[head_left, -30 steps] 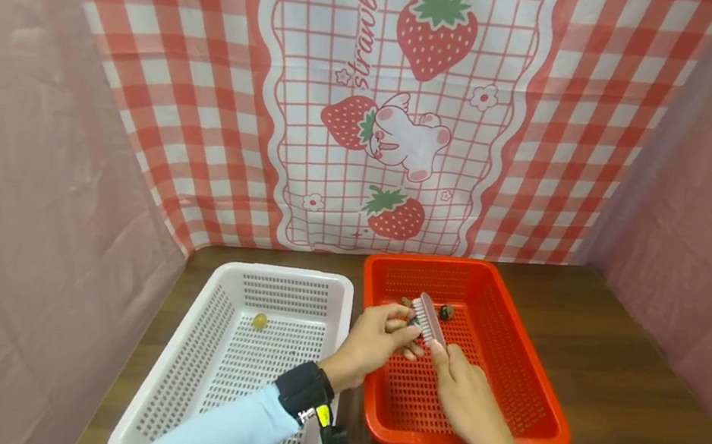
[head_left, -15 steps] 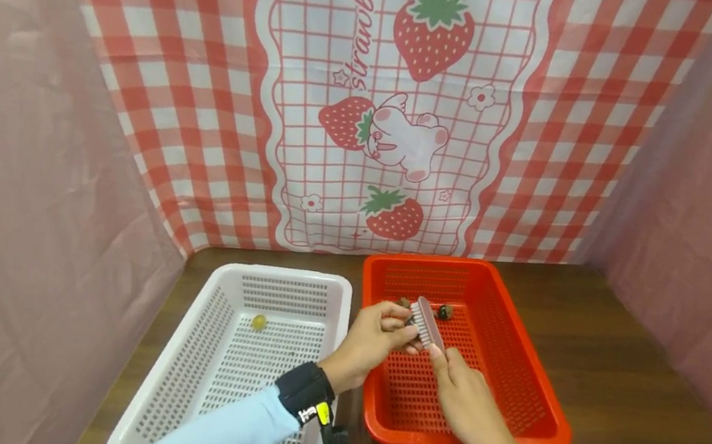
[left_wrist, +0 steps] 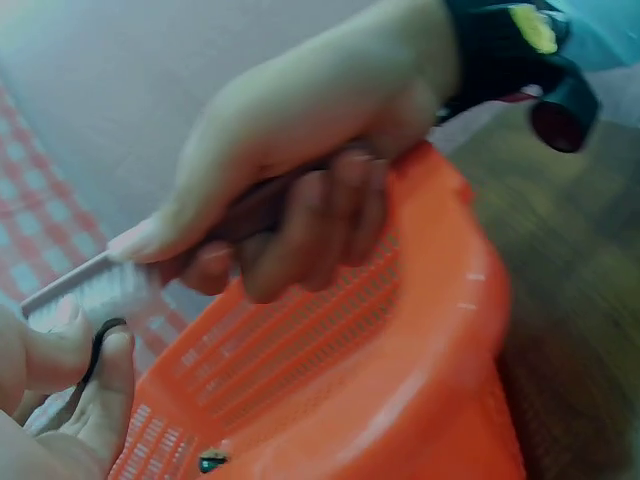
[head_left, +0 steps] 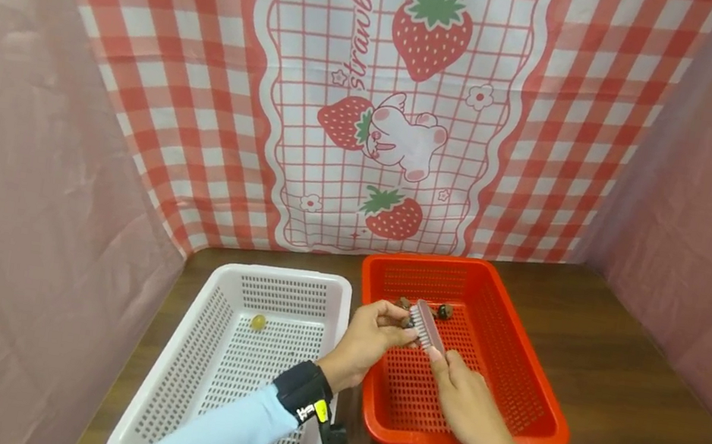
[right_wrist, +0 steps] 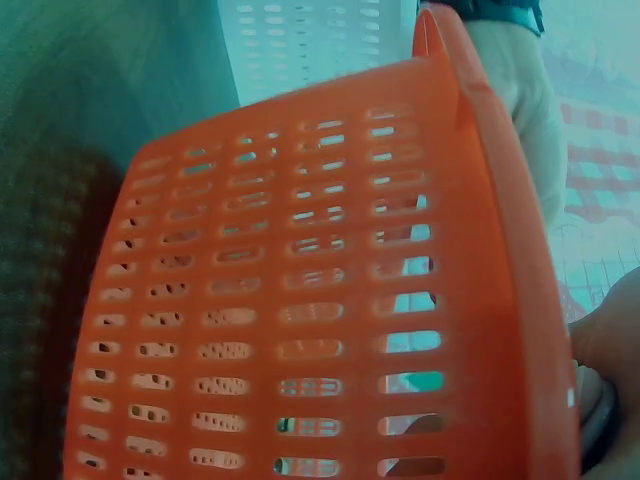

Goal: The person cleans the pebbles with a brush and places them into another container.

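I saw the right hand with its grip wrapped around the brush, handle inside the curled fingers and head reaching out beyond the thumb. The left hand had a narrow grip, pinching a small dark piece at the fingertips. This piece was right at the white bristles, but whether they touched it I could not tell. Both grips were over the red basket.

The fingers covered much of the piece, so its form was hard to make out. In the left wrist view the left hand was cut by the frame edge, and the brush head was blurred. In the right wrist view the basket wall hid most of the work.
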Available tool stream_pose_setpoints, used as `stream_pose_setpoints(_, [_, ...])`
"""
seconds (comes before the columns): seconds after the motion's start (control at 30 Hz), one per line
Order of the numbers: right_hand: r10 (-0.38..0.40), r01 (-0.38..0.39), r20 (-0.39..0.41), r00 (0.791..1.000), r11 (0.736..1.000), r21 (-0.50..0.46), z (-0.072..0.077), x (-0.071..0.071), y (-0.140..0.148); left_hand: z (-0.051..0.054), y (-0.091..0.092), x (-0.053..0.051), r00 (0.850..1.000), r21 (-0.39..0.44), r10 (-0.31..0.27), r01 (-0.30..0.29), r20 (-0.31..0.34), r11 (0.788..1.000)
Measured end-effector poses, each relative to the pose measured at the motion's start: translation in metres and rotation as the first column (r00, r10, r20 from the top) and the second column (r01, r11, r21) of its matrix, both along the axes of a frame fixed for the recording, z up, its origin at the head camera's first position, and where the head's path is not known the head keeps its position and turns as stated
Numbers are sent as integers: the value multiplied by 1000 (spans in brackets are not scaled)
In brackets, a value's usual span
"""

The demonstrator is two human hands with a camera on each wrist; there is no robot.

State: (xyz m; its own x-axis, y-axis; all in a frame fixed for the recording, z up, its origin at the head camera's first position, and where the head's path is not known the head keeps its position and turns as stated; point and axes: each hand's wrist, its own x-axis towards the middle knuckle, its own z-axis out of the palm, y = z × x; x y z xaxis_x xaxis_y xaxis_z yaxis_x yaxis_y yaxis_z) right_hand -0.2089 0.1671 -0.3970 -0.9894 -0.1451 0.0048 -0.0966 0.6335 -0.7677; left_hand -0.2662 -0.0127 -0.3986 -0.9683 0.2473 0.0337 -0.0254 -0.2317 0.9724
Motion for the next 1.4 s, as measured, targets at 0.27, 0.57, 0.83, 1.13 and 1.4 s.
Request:
stream_pose_setpoints(0.27, [-1,0,-11,1000,1000,-7,1,-1,1,0,-2,0,1000,-1,21,-21,-5,1000])
stream_pose_setpoints(0.57, [-14,14,-20,1000,1000,-9,2,-1,-1,0,0,1,1000,-16,17,-17,-25,1000])
stream_pose_setpoints(0.83, [-30,29,-27,999,999,-13,-1,-3,1,-4,-1,0,999,-37,-23,22,-28,999])
stream_pose_setpoints(1.13, [-20,20,-4,1000,1000,-8,-6,-5,3,-8,-6,-8,998,-12,-61,60,-22,998])
stream_pose_setpoints(1.4, [3,-3,-7,1000,1000,14,-6,-5,4,-14,-13,-15,992,22,-124,125,-26,992])
